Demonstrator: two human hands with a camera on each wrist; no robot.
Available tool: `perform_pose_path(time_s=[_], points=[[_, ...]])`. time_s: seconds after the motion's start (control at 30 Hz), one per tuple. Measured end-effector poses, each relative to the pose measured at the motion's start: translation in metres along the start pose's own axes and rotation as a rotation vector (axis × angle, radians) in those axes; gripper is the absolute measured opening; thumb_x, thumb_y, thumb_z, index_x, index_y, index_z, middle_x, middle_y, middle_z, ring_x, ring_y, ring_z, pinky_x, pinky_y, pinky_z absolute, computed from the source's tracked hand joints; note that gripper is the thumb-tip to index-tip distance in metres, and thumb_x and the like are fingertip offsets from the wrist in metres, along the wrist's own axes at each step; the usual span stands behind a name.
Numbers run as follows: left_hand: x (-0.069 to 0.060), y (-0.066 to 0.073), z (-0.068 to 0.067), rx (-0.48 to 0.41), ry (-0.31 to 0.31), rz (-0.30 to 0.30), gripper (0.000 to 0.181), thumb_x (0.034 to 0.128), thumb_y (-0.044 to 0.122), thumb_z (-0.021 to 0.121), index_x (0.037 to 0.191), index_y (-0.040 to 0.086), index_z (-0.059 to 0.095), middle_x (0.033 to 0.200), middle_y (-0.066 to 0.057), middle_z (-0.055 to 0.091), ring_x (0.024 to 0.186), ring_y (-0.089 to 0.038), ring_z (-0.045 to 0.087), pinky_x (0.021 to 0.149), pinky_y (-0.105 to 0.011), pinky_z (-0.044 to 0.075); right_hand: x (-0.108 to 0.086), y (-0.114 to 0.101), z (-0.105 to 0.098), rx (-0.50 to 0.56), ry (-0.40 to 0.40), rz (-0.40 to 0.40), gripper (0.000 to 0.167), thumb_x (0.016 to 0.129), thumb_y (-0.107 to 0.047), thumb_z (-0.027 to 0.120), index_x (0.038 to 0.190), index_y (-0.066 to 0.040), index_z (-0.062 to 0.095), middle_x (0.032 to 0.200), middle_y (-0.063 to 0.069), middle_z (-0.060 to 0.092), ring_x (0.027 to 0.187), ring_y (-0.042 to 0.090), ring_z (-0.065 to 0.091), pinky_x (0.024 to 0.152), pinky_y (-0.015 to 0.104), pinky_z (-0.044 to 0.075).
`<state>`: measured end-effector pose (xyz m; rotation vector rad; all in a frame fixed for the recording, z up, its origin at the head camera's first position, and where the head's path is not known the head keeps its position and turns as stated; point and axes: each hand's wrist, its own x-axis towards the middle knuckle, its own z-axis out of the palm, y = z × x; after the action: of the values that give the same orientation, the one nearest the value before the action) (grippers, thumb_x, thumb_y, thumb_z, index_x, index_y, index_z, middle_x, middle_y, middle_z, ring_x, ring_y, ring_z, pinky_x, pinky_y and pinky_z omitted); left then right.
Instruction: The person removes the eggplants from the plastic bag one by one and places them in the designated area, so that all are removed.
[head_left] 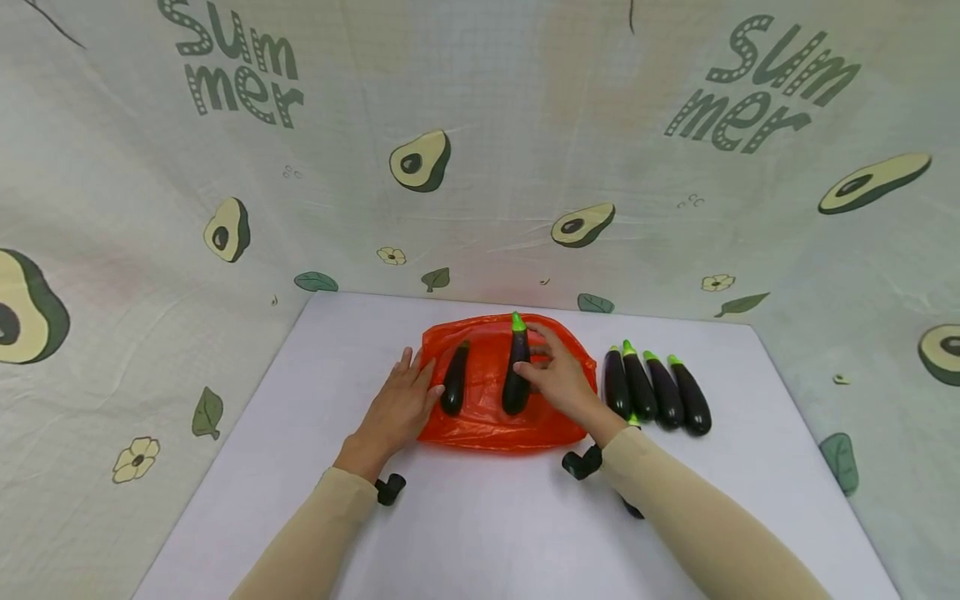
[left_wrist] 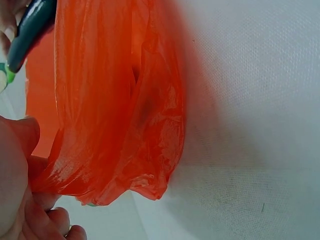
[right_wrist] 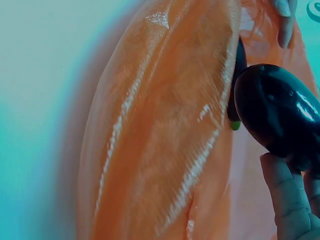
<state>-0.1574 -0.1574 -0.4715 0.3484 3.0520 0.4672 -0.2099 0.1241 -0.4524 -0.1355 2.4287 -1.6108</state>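
Observation:
A red plastic bag (head_left: 480, 429) lies on the table, with one dark eggplant (head_left: 453, 379) at its left part. My left hand (head_left: 401, 404) is at the bag's left edge; in the left wrist view the red film runs between its thumb and fingers. Over the right part of the bag, my right hand (head_left: 558, 375) grips another eggplant (head_left: 516, 371), its green stem end pointing away from me. That eggplant's rounded, glossy end shows large in the right wrist view, beyond the fingers (right_wrist: 282, 195).
Several eggplants (head_left: 663, 392) lie side by side to the right of the bag. Another eggplant is mostly hidden under my right forearm, its stem (head_left: 633, 420) showing. A white cloth printed with avocados (head_left: 420, 161) stands behind the white table (head_left: 480, 517).

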Motion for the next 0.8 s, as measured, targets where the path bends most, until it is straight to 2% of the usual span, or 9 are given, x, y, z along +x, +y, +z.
perform_pose_path(time_s=[0.27, 0.5, 0.8], points=[[0.001, -0.001, 0.002, 0.012, 0.000, -0.002, 0.066, 0.1111, 0.037, 0.052, 0.164, 0.002, 0.034, 0.173, -0.018, 0.026, 0.164, -0.038, 0.009, 0.131, -0.053, 0.018, -0.001, -0.001, -0.011, -0.005, 0.010, 0.003, 0.077, 0.100, -0.019, 0.075, 0.162, -0.038, 0.033, 0.151, 0.015, 0.055, 0.120, 0.037, 0.068, 0.090, 0.047, 0.064], [0.002, -0.002, 0.002, 0.030, 0.002, -0.007, 0.066, 0.1111, 0.038, 0.052, 0.164, 0.003, 0.034, 0.174, -0.018, 0.025, 0.164, -0.038, 0.010, 0.132, -0.052, 0.018, -0.005, -0.001, -0.017, 0.019, 0.009, -0.020, 0.078, 0.100, -0.016, 0.074, 0.163, -0.039, 0.034, 0.150, 0.018, 0.056, 0.122, 0.040, 0.067, 0.093, 0.055, 0.062], [0.000, -0.006, -0.001, 0.119, 0.008, 0.022, 0.064, 0.1124, 0.038, 0.048, 0.163, 0.001, 0.036, 0.174, -0.020, 0.023, 0.164, -0.040, 0.012, 0.132, -0.054, 0.017, -0.015, -0.004, -0.025, -0.009, 0.006, 0.002, 0.078, 0.100, -0.019, 0.073, 0.165, -0.036, 0.032, 0.150, 0.019, 0.056, 0.120, 0.040, 0.068, 0.089, 0.046, 0.065]])
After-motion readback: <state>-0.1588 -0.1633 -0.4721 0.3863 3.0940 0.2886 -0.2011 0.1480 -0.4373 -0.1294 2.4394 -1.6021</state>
